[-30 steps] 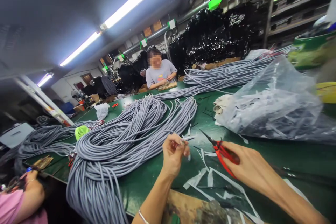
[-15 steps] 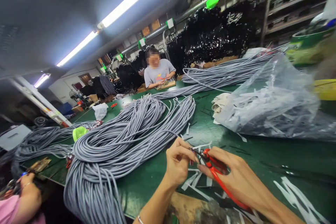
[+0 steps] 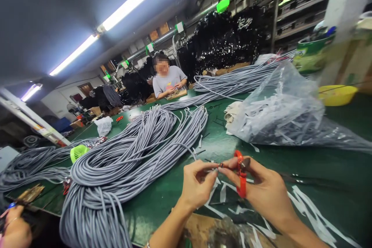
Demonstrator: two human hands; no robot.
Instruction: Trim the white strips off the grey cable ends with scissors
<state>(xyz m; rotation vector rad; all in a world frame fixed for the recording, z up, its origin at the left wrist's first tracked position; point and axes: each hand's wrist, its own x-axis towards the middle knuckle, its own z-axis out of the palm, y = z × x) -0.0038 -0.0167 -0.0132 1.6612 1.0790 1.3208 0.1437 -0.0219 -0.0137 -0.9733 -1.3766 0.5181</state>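
Observation:
My left hand (image 3: pixel 197 182) is closed, its thumb and forefinger pinching the end of a grey cable (image 3: pixel 192 153) that runs out of the big bundle. My right hand (image 3: pixel 264 188) keeps red-handled pliers (image 3: pixel 241 180) tucked in its curled fingers, the red handles turned upright. Its thumb and fingertips meet those of the left hand at the cable end, where the thin dark wires (image 3: pixel 220 165) are mostly covered. The looped grey cable bundle (image 3: pixel 116 162) lies just left of my hands. White strips (image 3: pixel 223 193) are scattered beneath them.
A clear plastic bag (image 3: pixel 276 120) of white scraps stands at the right, with a yellow bowl (image 3: pixel 338 96) behind it. More grey cables (image 3: pixel 232 81) stretch across the green table (image 3: pixel 162 209). A co-worker (image 3: pixel 170 79) sits opposite; another person's hand (image 3: pixel 16 221) shows at lower left.
The pliers have swung from pointing at the cable end to upright within my right hand. My right fingertips now pinch at the cable end. The view has shifted a little to the right.

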